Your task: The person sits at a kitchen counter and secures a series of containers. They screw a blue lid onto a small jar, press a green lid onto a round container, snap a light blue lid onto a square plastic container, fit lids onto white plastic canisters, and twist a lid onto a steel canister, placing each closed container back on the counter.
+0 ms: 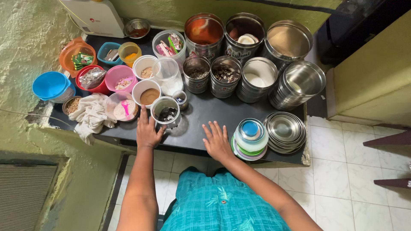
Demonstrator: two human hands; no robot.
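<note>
Both hands lie flat and open on the glossy black tabletop (201,115) near its front edge, gripping nothing. The left hand (147,132) touches a clear plastic jar (165,112) holding something dark; the right hand (217,141) sits just beside a stack of round plastic lids (250,139). Shiny ribbed steel canisters (257,79) crowd the back right, and a crumpled white cloth (92,113) lies at the front left.
</note>
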